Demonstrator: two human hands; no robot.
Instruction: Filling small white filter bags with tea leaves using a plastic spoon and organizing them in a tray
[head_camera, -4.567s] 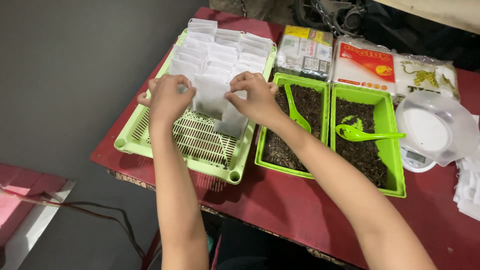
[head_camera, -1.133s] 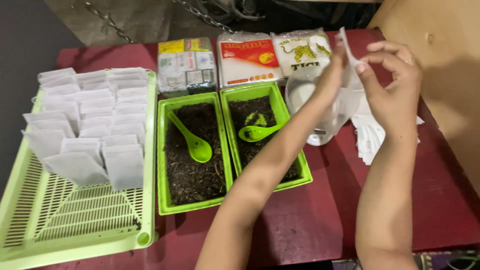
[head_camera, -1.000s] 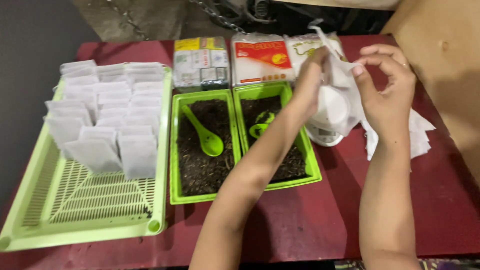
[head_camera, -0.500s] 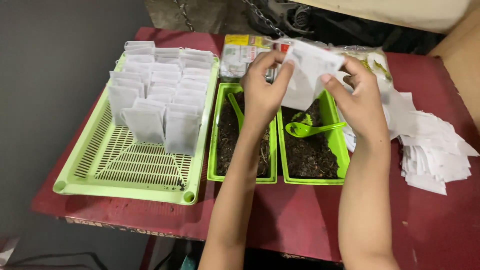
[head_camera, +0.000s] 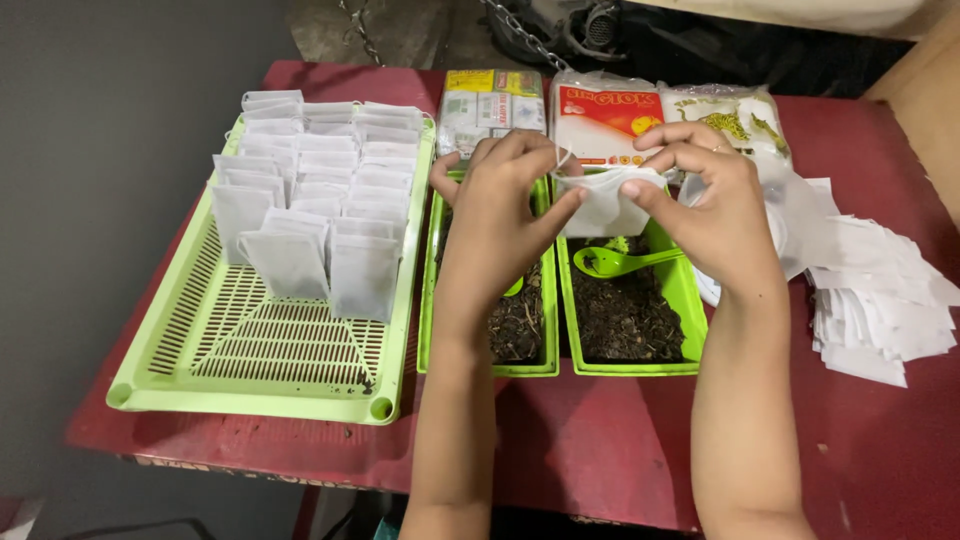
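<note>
Above the two green trays of dark loose material, both hands hold one small white paper sachet (head_camera: 603, 205). The left hand (head_camera: 497, 205) has its grip closed on the sachet's left edge, thumb and fingers pinching it; the right hand (head_camera: 712, 205) has its grip closed on the right edge, so the mouth of the sachet is pulled apart between them. The sachet hangs over the right green tray (head_camera: 687, 305), just above a green plastic spoon (head_camera: 625, 262) lying in the dark material. The left green tray (head_camera: 545, 330) lies partly under the left hand and forearm. To the left stands a slatted green basket (head_camera: 250, 350) carrying rows of upright white sachets (head_camera: 320, 200). Behind the trays lie three printed packets (head_camera: 605, 110). To the right, a loose pile of flat white sachets (head_camera: 880, 300) rests on the red table (head_camera: 600, 440).
</note>
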